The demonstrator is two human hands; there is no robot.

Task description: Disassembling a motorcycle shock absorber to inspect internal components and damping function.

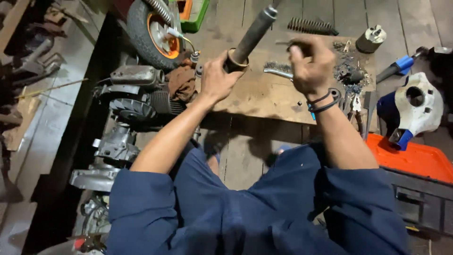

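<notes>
My left hand grips the ringed lower end of a long dark metal tube, like a shock absorber body, which tilts up and away over a brown board. My right hand is closed around a small dark tool beside the tube; black bands circle that wrist. A wire brush lies on the board between my hands. Blue sleeves and trousers fill the bottom of the view.
A small wheel with an orange hub and engine parts lie left. A coil spring, a small cylinder, loose metal bits, a white-and-blue housing and an orange tray sit right.
</notes>
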